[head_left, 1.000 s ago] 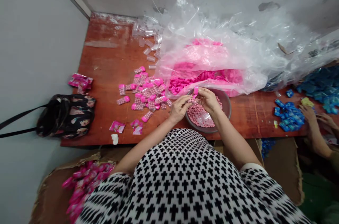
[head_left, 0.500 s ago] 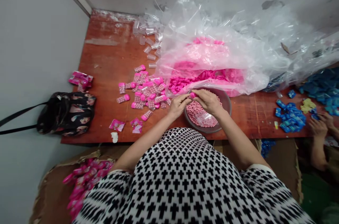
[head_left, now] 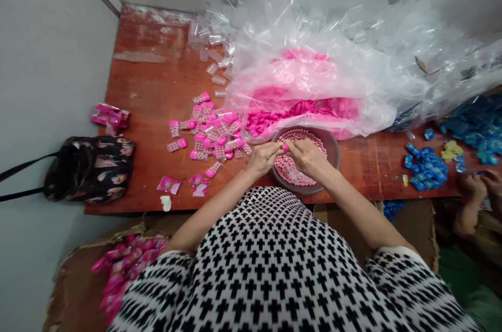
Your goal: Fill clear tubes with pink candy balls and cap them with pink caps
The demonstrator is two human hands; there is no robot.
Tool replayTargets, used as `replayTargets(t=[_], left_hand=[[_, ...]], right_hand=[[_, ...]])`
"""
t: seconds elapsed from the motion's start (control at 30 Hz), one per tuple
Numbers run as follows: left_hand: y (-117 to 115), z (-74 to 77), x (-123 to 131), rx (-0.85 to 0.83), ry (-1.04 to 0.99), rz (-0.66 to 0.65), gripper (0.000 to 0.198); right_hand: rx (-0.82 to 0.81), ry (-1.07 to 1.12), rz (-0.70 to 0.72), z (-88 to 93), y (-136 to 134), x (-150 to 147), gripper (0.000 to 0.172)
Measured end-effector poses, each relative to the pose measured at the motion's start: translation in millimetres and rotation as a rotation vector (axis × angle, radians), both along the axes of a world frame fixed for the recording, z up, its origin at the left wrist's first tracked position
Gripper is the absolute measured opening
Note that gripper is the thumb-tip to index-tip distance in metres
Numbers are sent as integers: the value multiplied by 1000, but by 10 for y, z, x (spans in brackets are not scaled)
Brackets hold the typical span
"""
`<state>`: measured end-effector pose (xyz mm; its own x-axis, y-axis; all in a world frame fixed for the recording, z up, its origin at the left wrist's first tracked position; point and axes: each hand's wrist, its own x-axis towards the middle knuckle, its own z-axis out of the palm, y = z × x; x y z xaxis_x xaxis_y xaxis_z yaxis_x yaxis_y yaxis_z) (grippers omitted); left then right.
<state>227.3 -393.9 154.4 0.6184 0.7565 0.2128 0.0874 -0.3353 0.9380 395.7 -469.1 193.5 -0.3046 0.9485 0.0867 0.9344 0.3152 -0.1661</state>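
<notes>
Both my hands meet over the left part of a grey bowl [head_left: 333, 151] filled with pink beads [head_left: 306, 136]. Between my fingertips is a small bright pink cap [head_left: 286, 148]. My left hand [head_left: 264, 158] pinches it from the left, and my right hand [head_left: 308, 157] closes on it from the right. Whatever lies under the cap is hidden by my fingers. A clear plastic piece [head_left: 295, 175] rests on the beads. Left of the bowl lies a pile of bead-filled tubes with pink caps [head_left: 215, 133]. Loose pink caps [head_left: 262, 120] spill from a clear plastic bag [head_left: 333, 81] behind.
Empty clear tubes [head_left: 217, 39] lie at the back. A black patterned bag [head_left: 94, 167] is on the left, and a carton [head_left: 66, 290] of pink packets sits below. Blue packets [head_left: 429, 167] and another person's hands [head_left: 476, 185] are on the right.
The view has shifted a little. My hands have drawn closer around the pink cap, and my right fingers are lower. The other person's hands have moved away from the blue packets.
</notes>
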Motion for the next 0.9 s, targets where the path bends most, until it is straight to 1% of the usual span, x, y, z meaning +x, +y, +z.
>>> replayTargets(t=[0.07,0.13,0.2,0.3,0.37,0.43,0.5,0.53,0.63,0.7,0.83,0.9], left_hand=[[10,0,10,10,20,4,25],[20,-10,12,-68,-7,15,26],[32,-28,9,-229,-86,46,29],[54,-69,-12,-475,-201,116,37],[70,-90,-35,-533,-220,134,41],[80,-92,-59,-479,-196,120,38],[80,-69,-72,-351,-152,76,31],[73,-52,-73,-277,-135,47,28],[30,-6,-60,-117,-116,-23,21],[-11,5,-50,-88,-118,-13,19],[-72,-4,-37,-83,-138,9,20],[-87,-11,-29,-77,-149,13,21]], right_hand=[[-30,20,-2,16,53,-6,35],[-63,163,-29,32,98,-7,33],[-99,451,-100,55,109,-5,34],[-238,1042,-251,83,56,-3,43],[-351,1392,-349,73,8,1,44],[-402,1621,-435,40,-19,11,38],[-428,1723,-493,1,-12,26,34],[-462,1745,-498,-12,0,33,34],[-627,1780,-462,-12,39,44,41],[-722,1791,-456,7,44,40,42],[-865,1797,-497,12,4,-10,34],[-886,1856,-532,-10,-10,-65,30]])
